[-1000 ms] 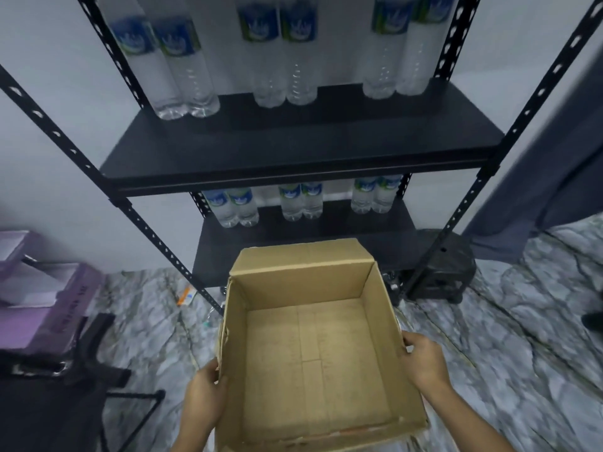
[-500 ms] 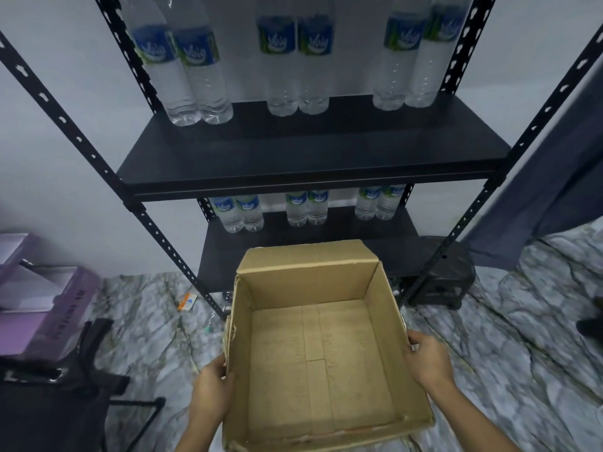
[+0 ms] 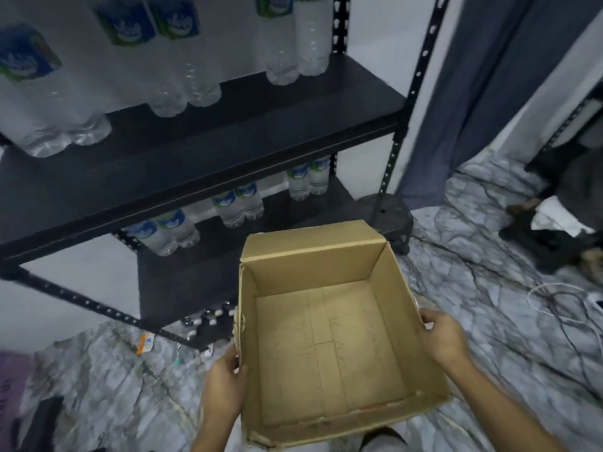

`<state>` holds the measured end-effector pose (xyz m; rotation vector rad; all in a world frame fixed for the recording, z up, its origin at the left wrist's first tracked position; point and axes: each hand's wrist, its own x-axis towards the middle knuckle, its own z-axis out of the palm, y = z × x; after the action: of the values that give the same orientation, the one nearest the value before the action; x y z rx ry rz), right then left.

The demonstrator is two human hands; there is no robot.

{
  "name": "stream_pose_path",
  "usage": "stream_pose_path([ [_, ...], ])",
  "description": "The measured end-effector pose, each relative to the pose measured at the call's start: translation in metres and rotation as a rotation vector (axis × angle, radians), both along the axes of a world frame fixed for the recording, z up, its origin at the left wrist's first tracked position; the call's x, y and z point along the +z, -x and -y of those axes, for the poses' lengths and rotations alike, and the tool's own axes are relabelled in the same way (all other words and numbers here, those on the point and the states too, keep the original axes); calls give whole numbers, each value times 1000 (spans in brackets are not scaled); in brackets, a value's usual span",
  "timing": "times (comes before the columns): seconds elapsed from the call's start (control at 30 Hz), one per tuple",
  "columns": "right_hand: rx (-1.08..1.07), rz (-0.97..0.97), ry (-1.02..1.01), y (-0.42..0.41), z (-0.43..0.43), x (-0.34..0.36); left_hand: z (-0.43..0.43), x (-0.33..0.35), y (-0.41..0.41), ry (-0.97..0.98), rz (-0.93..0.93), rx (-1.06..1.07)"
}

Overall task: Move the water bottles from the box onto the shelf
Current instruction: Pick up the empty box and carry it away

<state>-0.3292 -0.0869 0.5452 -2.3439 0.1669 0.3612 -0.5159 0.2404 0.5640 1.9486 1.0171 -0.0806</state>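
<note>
An open cardboard box [image 3: 329,347] is held in the air in front of me, and its inside is bare. My left hand [image 3: 225,383] grips its left wall and my right hand [image 3: 445,340] grips its right wall. Behind it stands a black metal shelf [image 3: 228,132]. Several water bottles [image 3: 182,57] with blue and green labels stand in pairs along the back of the upper board. More water bottles [image 3: 235,203] stand in pairs on the lower board [image 3: 182,275].
Grey marble-patterned floor lies all around. A dark curtain [image 3: 483,83] hangs at the right of the shelf, and a low black stool [image 3: 394,216] stands by its right post. White and dark cables [image 3: 561,301] and dark clutter [image 3: 551,230] lie at the right. An orange scrap [image 3: 145,342] lies near the shelf's foot.
The view has swung to the right, so the shelf now sits at the left and the curtain and cables show. Both hands still hold the box, which has moved right.
</note>
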Motion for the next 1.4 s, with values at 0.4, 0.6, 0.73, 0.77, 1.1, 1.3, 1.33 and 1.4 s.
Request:
stream_pose_path([
  [0.4,-376,-44,-59,-17,133,9,93,20,-165,-49,-15,-383],
  [0.6,-608,-20,-34,0,172,2,126,19,-238,-94,-49,-630],
  [0.73,-744,-38,-23,8,184,-1,156,20,-289,-80,-40,-776],
  [0.77,-780,-45,-22,8,183,-1,161,16,-304,-79,-32,-805],
  [1.1,-1171,-82,41,-15,154,-11,203,-28,-438,-57,-115,-1068],
  [1.3,-1267,-98,68,-32,146,-21,220,-31,-475,-10,-98,-1155],
  [1.33,-1278,-108,69,-34,147,-25,222,-36,-479,-7,-100,-1163],
  [1.4,-1290,-127,60,-40,149,-32,228,-45,-485,-13,-97,-1173],
])
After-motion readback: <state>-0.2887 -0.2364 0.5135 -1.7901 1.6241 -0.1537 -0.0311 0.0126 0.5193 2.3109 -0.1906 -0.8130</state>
